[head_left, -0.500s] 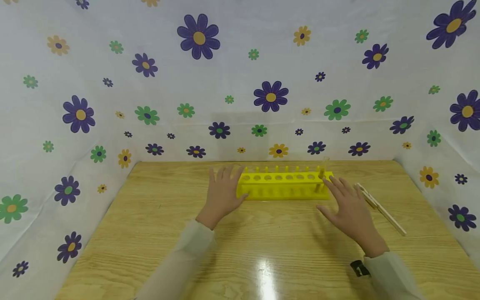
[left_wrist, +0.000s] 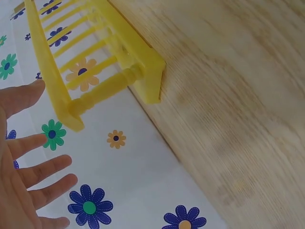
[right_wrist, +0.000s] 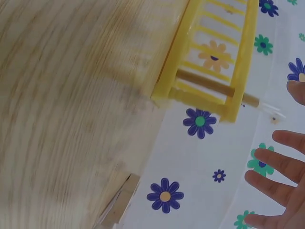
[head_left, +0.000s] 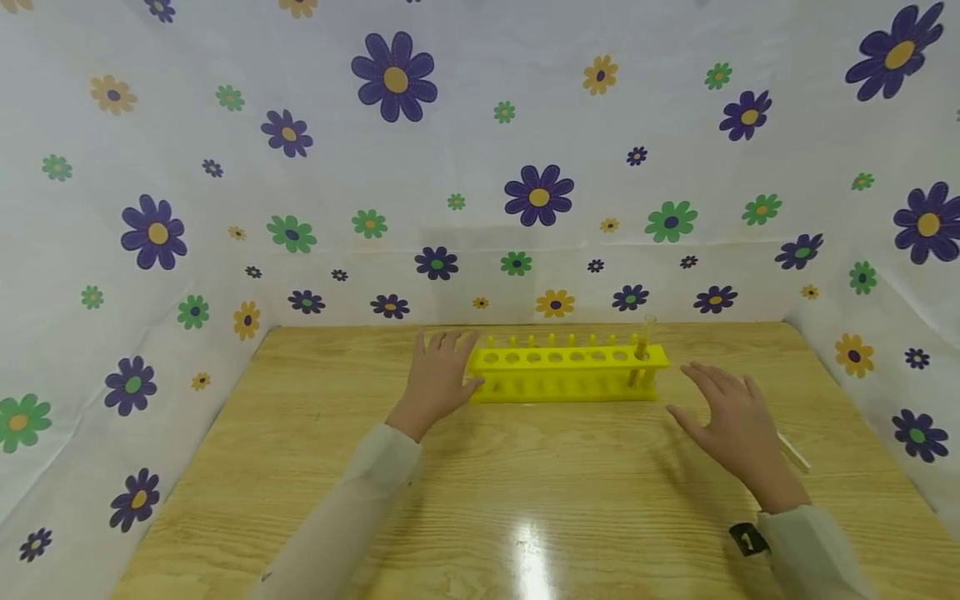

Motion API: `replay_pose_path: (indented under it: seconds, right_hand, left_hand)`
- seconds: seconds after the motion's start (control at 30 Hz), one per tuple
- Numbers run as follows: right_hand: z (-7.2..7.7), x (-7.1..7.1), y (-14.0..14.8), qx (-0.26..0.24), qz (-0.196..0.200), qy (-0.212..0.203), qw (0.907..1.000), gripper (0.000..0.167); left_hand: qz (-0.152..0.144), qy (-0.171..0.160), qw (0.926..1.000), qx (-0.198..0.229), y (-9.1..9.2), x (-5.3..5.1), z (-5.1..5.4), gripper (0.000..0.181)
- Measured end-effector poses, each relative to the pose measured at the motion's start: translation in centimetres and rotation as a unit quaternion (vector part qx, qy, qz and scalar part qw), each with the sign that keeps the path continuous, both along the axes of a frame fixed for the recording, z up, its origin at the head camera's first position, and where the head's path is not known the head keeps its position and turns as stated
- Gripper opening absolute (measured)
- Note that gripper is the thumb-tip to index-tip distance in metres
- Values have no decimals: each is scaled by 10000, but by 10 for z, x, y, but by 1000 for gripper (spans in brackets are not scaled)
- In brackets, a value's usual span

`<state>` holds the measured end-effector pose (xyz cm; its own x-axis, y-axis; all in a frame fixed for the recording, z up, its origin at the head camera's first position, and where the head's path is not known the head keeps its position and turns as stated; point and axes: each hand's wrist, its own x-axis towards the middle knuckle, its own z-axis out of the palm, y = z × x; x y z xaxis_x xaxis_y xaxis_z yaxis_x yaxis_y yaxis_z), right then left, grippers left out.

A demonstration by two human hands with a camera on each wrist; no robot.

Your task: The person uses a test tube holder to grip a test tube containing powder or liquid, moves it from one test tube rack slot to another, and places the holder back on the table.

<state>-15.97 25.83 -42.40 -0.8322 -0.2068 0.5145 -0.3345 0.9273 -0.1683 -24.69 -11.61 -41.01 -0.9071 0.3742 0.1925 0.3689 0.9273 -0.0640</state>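
A yellow test tube rack [head_left: 562, 367] stands lengthwise on the table. One glass test tube [head_left: 642, 347] with brown contents sits upright in its rightmost hole; the right wrist view shows this test tube [right_wrist: 205, 82] too. At the rack's left end is my left hand [head_left: 437, 375], fingers spread and thumb beside the upper plate; whether it touches cannot be told. My right hand [head_left: 738, 429] hovers to the right of the rack, apart from it, with fingers extended and nothing held. Partly hidden behind that hand lies a pale wooden clamp-like stick [head_left: 795, 454].
The wooden table [head_left: 480, 500] reaches back to a white cloth [head_left: 465, 150] printed with flowers, which also hangs along both sides. A dark watch-like band [head_left: 748, 539] is at the right wrist.
My right hand has drawn away from the rack's right end, moving right and slightly nearer, and now covers most of the wooden stick. The left hand stays by the left end.
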Motion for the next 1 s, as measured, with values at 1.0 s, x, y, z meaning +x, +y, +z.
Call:
replay_pose_path:
  seconds: [1.0]
  right_hand:
    - [-19,-11,78,407,-812,-1346,9867,55]
  left_hand:
    - [-838,-132,9955,-419,-4,-29,4,51]
